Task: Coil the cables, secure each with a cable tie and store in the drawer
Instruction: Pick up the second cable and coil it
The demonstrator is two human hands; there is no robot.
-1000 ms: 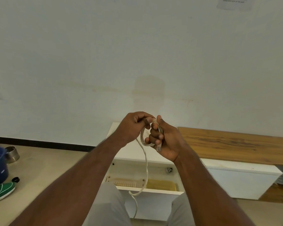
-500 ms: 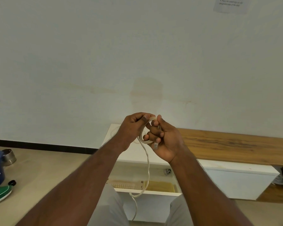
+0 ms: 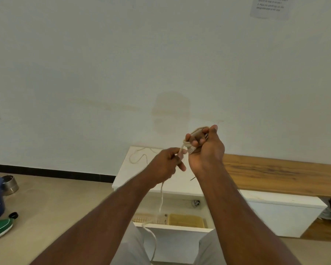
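The open drawer [image 3: 172,225] is sitting nearest, below the arms, with a yellow block [image 3: 185,219] lying inside it; the pale cable [image 3: 161,199] is trailing down over its front edge. Above it, the left hand [image 3: 165,166] is pinching the cable's loose length and has drawn down and away from the right hand [image 3: 204,148], where half a second ago the two were pressed together. The right hand has risen and is clenching the small coil [image 3: 191,139]. Farther back, a second cable [image 3: 139,155] is lying loose at the white cabinet's [image 3: 126,169] far left corner, beside the wooden bench top [image 3: 279,173].
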